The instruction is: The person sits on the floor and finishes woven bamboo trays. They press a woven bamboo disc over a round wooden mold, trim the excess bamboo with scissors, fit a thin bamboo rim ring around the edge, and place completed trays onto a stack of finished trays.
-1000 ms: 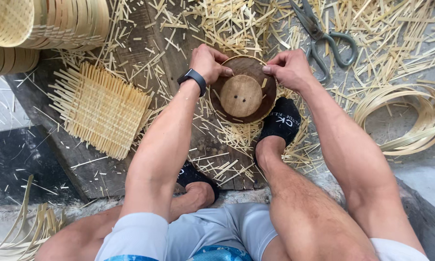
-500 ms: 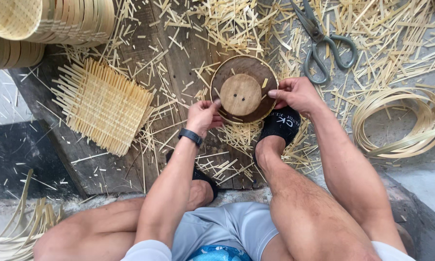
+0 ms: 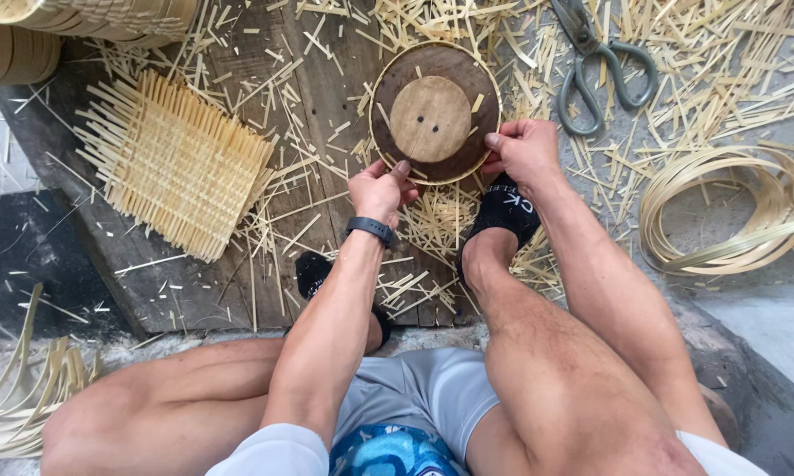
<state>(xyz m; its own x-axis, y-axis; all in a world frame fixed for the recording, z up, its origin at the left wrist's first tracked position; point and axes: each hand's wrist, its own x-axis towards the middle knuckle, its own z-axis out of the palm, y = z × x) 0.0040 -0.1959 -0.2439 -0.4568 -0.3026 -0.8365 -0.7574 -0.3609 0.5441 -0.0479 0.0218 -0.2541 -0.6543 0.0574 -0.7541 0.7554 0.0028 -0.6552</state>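
A round dark wooden mold (image 3: 434,111) with a lighter wooden disc at its centre and a thin bamboo hoop around its rim lies on a dark wooden board (image 3: 317,79). My left hand (image 3: 379,189), with a black wristband, touches the mold's near edge with its fingertips. My right hand (image 3: 525,150) pinches the rim at the near right side. My right foot in a black sock (image 3: 503,211) rests just below the mold.
A square woven bamboo mat (image 3: 176,163) lies to the left. Metal shears (image 3: 595,66) lie at the upper right. Coiled bamboo strips (image 3: 732,211) sit at the right, stacked woven baskets (image 3: 79,22) at the top left. Bamboo offcuts litter everything.
Both hands slid from the mold's far sides to its near edge. The left hand came down the left side toward me; the right hand followed to the near right rim.
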